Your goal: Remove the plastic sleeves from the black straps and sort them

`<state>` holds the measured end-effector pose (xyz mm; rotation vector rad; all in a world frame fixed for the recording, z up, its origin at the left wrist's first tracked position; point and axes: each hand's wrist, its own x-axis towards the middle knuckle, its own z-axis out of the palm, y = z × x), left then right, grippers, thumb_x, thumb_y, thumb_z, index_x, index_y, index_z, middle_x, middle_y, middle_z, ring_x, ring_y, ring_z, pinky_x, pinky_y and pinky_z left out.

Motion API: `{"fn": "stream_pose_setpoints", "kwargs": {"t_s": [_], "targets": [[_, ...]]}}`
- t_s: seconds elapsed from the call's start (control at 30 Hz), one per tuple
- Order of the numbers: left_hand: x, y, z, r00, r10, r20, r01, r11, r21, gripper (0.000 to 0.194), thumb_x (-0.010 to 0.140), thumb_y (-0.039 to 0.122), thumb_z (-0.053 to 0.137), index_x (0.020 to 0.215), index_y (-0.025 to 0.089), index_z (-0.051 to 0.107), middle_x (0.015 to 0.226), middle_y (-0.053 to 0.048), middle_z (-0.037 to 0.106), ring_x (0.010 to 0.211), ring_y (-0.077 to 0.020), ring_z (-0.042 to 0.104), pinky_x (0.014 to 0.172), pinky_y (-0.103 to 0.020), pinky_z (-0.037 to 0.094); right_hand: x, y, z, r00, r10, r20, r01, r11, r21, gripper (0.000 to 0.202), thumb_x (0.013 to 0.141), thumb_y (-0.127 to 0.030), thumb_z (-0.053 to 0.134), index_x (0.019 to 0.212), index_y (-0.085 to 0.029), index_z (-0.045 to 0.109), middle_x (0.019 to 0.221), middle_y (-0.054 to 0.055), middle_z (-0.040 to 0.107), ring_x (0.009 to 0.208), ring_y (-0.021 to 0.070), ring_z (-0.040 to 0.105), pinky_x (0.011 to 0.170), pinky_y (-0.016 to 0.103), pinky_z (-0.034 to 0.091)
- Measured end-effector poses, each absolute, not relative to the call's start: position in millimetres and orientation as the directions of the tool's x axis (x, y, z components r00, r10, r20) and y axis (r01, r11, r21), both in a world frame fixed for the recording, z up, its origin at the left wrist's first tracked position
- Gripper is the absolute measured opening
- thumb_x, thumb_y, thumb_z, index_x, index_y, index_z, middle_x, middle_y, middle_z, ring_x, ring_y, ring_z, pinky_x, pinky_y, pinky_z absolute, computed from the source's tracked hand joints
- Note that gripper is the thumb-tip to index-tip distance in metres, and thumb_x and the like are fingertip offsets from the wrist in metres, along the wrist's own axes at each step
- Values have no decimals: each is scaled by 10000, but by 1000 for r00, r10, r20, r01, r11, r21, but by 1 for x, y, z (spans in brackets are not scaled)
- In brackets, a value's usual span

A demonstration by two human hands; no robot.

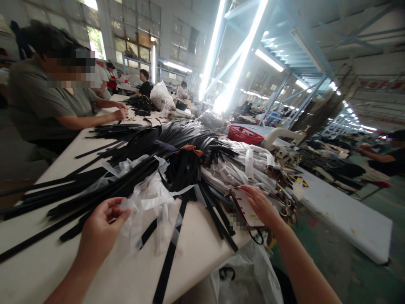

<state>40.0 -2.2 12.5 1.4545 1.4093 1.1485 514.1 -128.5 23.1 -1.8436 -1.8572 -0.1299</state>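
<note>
My left hand (103, 221) is closed, thumb and fingers pinching the end of translucent plastic strips (148, 194). These strips trail in a loose tangle over long black straps (126, 185) on the table. My right hand (257, 204) lies with its fingers stretched out along a flat, rectangular, notebook-like thing (248, 209) with a pale face and a brown edge, at the table's right edge. Its left side is blurred out. Between my hands, a bundle of black straps (185, 169) has an orange-brown tie (193, 149) around it. One black strap (169, 261) runs toward me.
White-wrapped straps (247, 164) with metal fittings lie to the right, before a red basket (245, 135) and a sewing machine (281, 139). A co-worker (53, 93) handles small pieces at the table's left. A plastic bag (247, 270) hangs below the table edge.
</note>
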Motion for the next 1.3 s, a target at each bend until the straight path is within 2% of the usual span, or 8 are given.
{"fn": "stream_pose_setpoints", "kwargs": {"t_s": [0.17, 0.47, 0.57, 0.7, 0.83, 1.03, 1.13, 1.3], "targets": [[42, -6, 18, -32, 997, 77, 284, -64, 957, 605, 606, 558, 692, 1074, 198, 561, 735, 6, 590, 687, -181, 587, 657, -261, 458, 540, -151, 31, 131, 878, 461, 958, 7, -285, 394, 883, -221, 351, 1202, -190, 579, 1208, 94, 624, 1159, 240, 546, 1040, 432, 405], [45, -5, 19, -48, 995, 82, 329, -62, 942, 611, 576, 585, 684, 1042, 207, 569, 714, 12, 599, 664, -186, 589, 646, -265, 456, 549, -176, 27, 206, 883, 422, 945, -68, -319, 391, 904, -243, 344, 1203, -204, 593, 1191, 90, 637, 1152, 239, 557, 1043, 442, 400], [45, -5, 19, -51, 996, 69, 328, -48, 943, 601, 566, 576, 683, 1030, 210, 569, 706, 14, 605, 659, -186, 593, 649, -265, 455, 539, -168, 27, 142, 905, 401, 970, -46, -240, 399, 930, -289, 360, 1241, -215, 599, 1290, 87, 592, 1243, 251, 489, 1072, 464, 371], [43, -2, 16, -55, 996, 72, 354, -48, 934, 601, 573, 570, 681, 1045, 214, 571, 729, 5, 620, 679, -199, 605, 638, -268, 464, 522, -145, 25, 44, 938, 344, 995, -10, -101, 405, 958, -329, 380, 1322, -276, 551, 1500, 55, 378, 1401, 271, 291, 1120, 538, 270], [39, 1, 12, -56, 994, 97, 364, -70, 929, 587, 612, 570, 675, 1064, 211, 568, 737, 0, 621, 689, -204, 610, 641, -275, 474, 514, -126, 19, -2, 950, 311, 996, 29, -83, 404, 976, -343, 369, 1355, -324, 509, 1515, 22, 352, 1450, 253, 153, 1132, 556, 241], [40, -2, 11, -61, 987, 150, 359, -118, 926, 464, 680, 530, 629, 1045, 251, 562, 722, 5, 602, 681, -206, 601, 638, -304, 472, 515, -119, 9, 40, 962, 270, 995, -14, -97, 429, 988, -404, 311, 1355, -313, 513, 1572, 3, 206, 1458, 251, 94, 1155, 530, 199], [43, -4, 12, -61, 981, 182, 367, -148, 918, 401, 701, 509, 605, 1026, 278, 563, 706, 3, 595, 667, -208, 593, 634, -326, 471, 517, -120, 9, 51, 957, 285, 994, -21, -108, 430, 990, -387, 302, 1364, -318, 501, 1569, -2, 216, 1456, 242, 111, 1155, 518, 206], [42, -4, 13, -67, 978, 198, 361, -161, 919, 410, 698, 508, 612, 1032, 275, 571, 713, -9, 597, 666, -214, 596, 618, -329, 480, 522, -123, 9, 52, 950, 308, 994, -20, -106, 418, 985, -353, 326, 1367, -328, 493, 1563, 15, 236, 1446, 278, 152, 1110, 566, 274]]}}
